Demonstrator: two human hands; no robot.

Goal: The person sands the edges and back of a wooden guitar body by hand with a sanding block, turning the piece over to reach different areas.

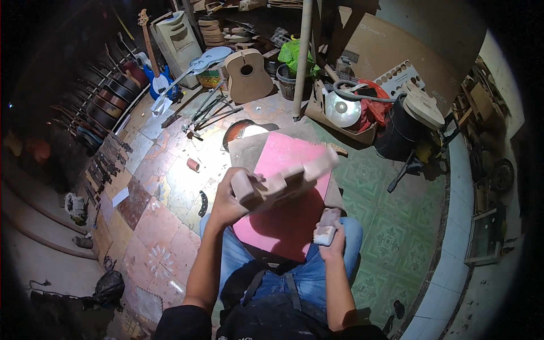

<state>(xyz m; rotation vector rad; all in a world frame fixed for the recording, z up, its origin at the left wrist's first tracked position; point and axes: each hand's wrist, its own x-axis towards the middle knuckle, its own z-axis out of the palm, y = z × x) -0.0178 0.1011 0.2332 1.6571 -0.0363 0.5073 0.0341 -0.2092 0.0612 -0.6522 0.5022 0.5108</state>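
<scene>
My left hand [229, 201] grips the left end of a pale, irregularly shaped wooden piece [283, 181], slightly blurred and raised at a slant over a pink mat [276, 232] that lies on a grey board [242, 153] at my lap. My right hand [330, 241] is closed on a small oblong block [327, 221] with a pale lower end, held by the mat's right edge, below and apart from the wooden piece.
A sunburst guitar body [237, 132] lies beyond the board. A red-brown cylinder [192, 164] sits on the tiled floor [153, 226]. Guitars [107, 102] line the left. A pole [301, 68], a cardboard box [323, 116] and a black bucket [385, 139] stand ahead and right.
</scene>
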